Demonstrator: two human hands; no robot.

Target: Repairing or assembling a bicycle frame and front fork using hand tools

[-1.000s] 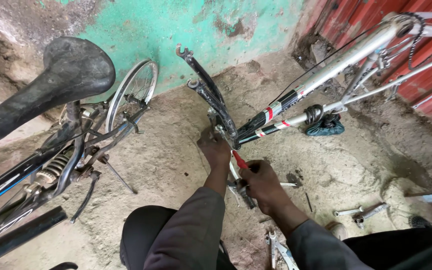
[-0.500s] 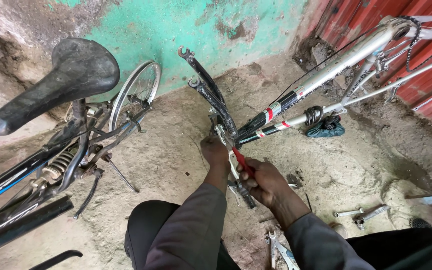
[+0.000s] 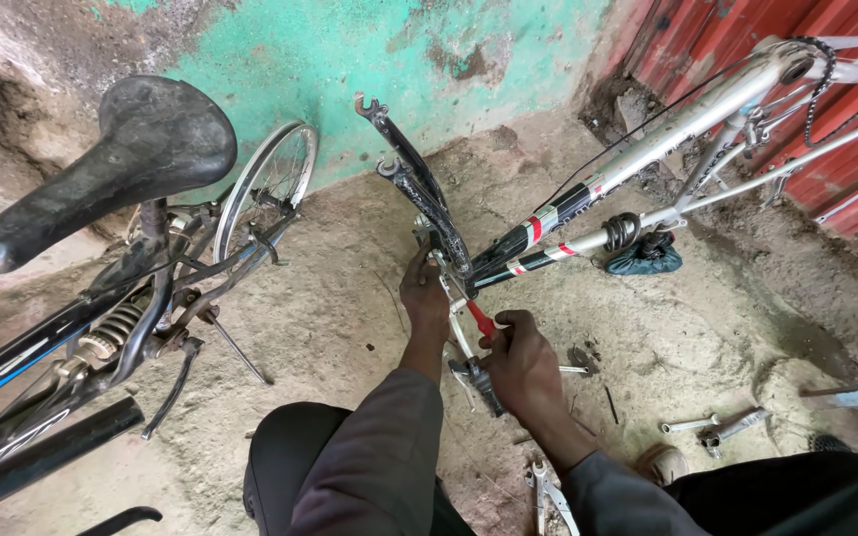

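I see the left hand [image 3: 423, 295] clasping the upturned fork [image 3: 419, 194] to steady it; right hand [image 3: 520, 359] grips the red-handled tool [image 3: 481, 320] against it.

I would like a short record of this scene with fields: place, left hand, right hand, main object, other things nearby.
place: rough concrete floor beside a worn green painted wall
left hand: left hand grips the upside-down silver bicycle frame near its black front fork
right hand: right hand holds a red-handled tool against the frame
main object: silver bicycle frame, wheels removed
other things nearby: black bicycle saddle at left; metal spanners on the floor at right
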